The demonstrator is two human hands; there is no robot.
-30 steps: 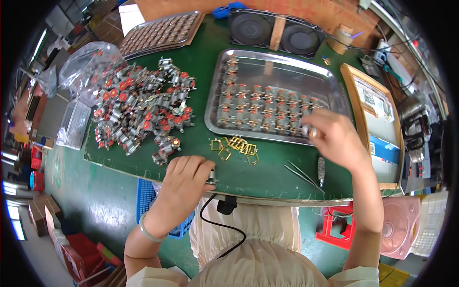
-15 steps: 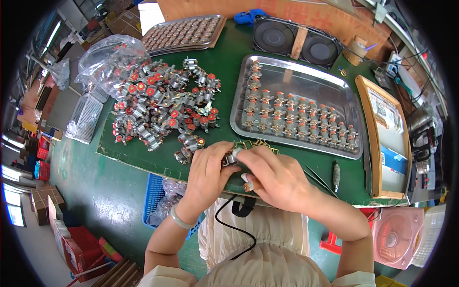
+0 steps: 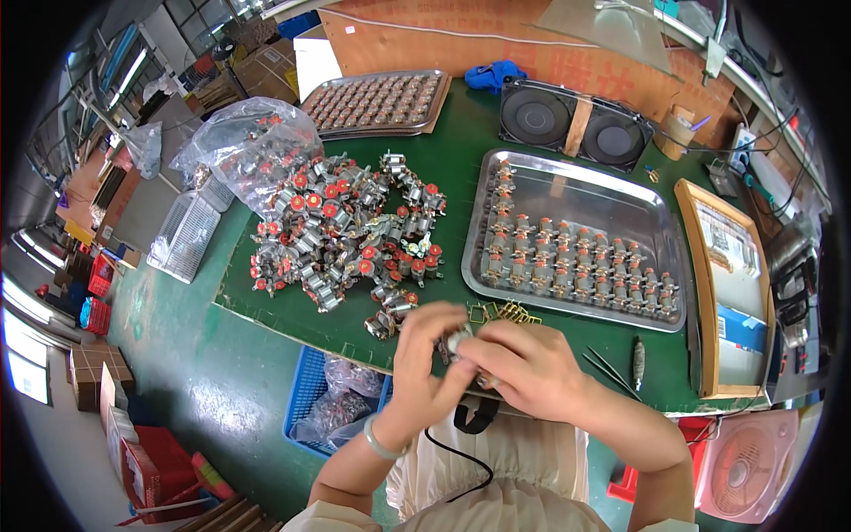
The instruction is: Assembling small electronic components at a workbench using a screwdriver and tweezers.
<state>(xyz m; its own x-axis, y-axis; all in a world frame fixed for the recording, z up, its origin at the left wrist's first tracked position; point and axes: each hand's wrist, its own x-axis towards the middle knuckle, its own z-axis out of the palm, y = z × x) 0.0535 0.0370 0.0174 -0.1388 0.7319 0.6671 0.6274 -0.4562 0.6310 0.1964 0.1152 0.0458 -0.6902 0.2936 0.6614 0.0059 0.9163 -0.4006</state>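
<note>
Meeting at the table's [image 3: 266,306] six o'clock edge, left hand [image 3: 424,359] and right hand [image 3: 523,368] pinch one small silvery metal part [image 3: 458,340] between curled fingertips; brass clips [image 3: 505,312] lie just beyond, at twelve o'clock.

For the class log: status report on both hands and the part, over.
Left hand and right hand together on one small metal part, front table edge. Loose parts pile left, filled steel tray right. Nothing blocking.

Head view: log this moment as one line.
left hand and right hand: both on one small metal part | brass clips: beside hands | steel tray: rows filled | loose parts pile: left
</note>
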